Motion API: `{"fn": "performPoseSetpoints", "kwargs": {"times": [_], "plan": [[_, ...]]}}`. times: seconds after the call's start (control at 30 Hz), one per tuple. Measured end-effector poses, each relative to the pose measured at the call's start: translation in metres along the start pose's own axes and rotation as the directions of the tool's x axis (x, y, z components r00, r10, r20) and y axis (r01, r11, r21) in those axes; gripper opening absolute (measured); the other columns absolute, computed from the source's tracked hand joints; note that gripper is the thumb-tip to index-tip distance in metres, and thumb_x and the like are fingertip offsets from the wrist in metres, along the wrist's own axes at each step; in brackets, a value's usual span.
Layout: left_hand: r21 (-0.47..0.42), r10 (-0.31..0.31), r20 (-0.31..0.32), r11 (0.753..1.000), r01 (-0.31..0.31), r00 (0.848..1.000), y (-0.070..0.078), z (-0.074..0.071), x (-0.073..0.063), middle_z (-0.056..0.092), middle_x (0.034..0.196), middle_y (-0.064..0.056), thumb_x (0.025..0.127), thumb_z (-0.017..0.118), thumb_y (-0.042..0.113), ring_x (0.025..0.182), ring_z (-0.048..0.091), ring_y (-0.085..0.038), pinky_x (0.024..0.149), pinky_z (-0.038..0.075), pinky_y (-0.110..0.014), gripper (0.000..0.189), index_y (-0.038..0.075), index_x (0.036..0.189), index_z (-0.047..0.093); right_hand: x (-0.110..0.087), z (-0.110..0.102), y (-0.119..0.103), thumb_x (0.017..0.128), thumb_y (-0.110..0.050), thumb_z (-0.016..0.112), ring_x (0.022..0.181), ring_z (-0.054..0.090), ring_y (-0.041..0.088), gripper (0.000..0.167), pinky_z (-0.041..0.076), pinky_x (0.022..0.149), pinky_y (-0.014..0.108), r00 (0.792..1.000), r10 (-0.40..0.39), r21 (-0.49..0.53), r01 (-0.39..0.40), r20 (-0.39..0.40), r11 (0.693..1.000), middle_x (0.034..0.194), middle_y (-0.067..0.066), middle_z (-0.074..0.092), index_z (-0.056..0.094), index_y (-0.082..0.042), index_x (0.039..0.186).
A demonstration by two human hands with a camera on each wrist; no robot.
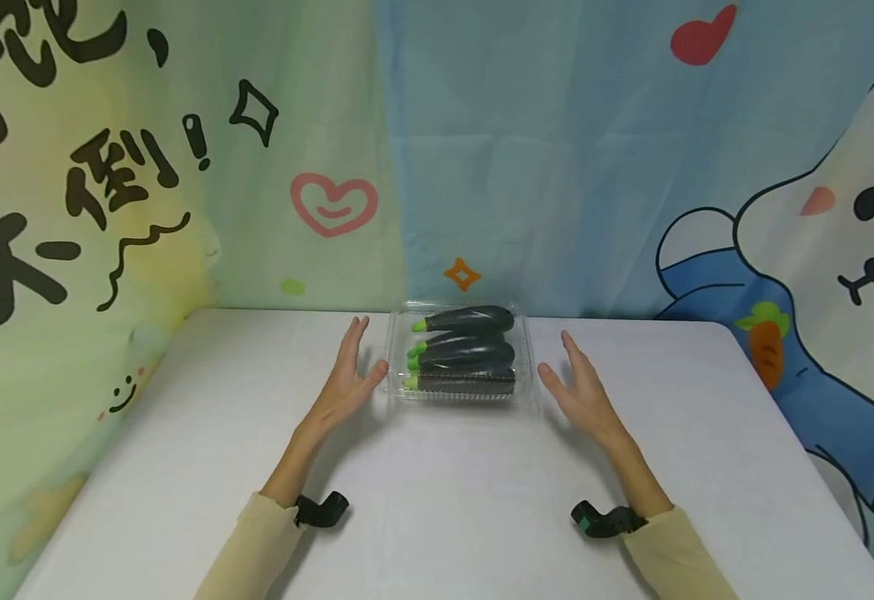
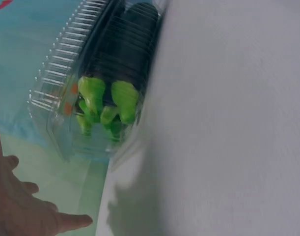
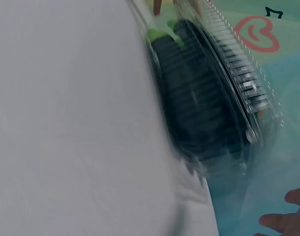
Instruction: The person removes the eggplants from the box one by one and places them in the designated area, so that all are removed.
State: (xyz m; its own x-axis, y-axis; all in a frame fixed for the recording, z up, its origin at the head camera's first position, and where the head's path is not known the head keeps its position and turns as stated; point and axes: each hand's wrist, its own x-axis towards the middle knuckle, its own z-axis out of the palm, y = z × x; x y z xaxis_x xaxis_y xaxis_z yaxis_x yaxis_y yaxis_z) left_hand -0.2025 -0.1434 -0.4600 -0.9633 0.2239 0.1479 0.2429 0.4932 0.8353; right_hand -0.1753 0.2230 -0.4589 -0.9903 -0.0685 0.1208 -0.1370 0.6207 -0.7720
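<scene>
A clear plastic clamshell box (image 1: 399,387) sits near the table's back edge, its ribbed lid closed. Inside lie several dark eggplants (image 1: 466,357) with bright green stem ends pointing left. My left hand (image 1: 347,379) is held just left of the box, fingers straight and thumb toward its side. On the other side my right hand (image 1: 582,396) mirrors it, fingers extended, a small gap from the box. Neither hand holds anything. In the left wrist view the green stems (image 2: 108,101) show through the box's end wall; the right wrist view is blurred.
The box stands on a white-covered table (image 1: 451,500). Behind it hangs a printed cloth backdrop (image 1: 526,167) with a cartoon bear, hearts and lettering. A black camera mount (image 1: 322,510) is strapped to the left wrist, another mount (image 1: 601,520) to the right.
</scene>
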Motion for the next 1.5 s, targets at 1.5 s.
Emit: {"fn": "performPoseSetpoints", "kwargs": {"times": [1.5], "plan": [[-0.373,-0.234,-0.035,0.905,0.205,0.972,0.002,0.049,-0.008,0.021,0.162,-0.01,0.086,0.068,0.037,0.151,0.014,-0.033,0.122,0.011,-0.055,0.093,0.016,0.157,0.011,-0.014,0.048,-0.017,0.094,-0.018,0.061,0.153,-0.009,0.027,0.092,0.004,0.124,0.05,0.971,0.147,0.594,-0.232,0.188,0.77,0.165,0.006,-0.009,-0.007,-0.015,0.157]]}}
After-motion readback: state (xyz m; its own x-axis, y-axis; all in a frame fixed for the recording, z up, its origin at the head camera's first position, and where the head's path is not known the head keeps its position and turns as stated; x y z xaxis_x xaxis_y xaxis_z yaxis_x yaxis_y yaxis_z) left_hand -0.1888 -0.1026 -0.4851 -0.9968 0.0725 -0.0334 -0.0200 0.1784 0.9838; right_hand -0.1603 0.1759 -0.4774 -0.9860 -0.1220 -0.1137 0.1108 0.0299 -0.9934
